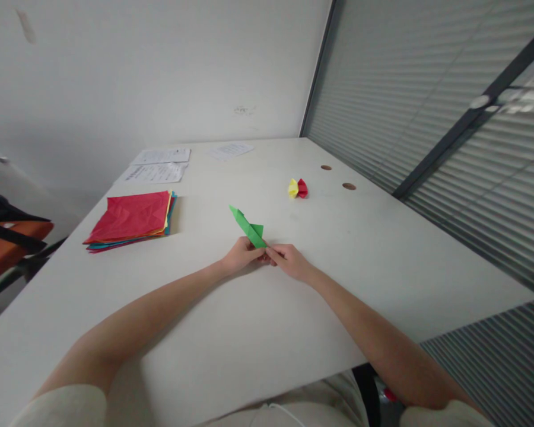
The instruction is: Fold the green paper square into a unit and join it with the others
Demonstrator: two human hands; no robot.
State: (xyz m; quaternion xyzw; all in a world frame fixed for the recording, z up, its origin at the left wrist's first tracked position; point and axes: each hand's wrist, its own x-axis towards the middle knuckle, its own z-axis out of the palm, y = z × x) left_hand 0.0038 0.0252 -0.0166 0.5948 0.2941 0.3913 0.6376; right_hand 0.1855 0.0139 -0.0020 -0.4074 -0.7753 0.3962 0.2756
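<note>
A folded green paper piece (248,226) lies on the white table (213,332), pointing away to the upper left. My left hand (242,254) and my right hand (289,260) meet at its near end, both with fingers pinched closed on the green paper. Farther off sits a small folded yellow and red paper shape (298,188), untouched.
A stack of coloured paper sheets (131,220) with red on top lies at the left. White printed sheets (158,166) rest near the far edge. Two round holes (349,186) are in the tabletop at the right. An orange chair (9,249) stands left of the table.
</note>
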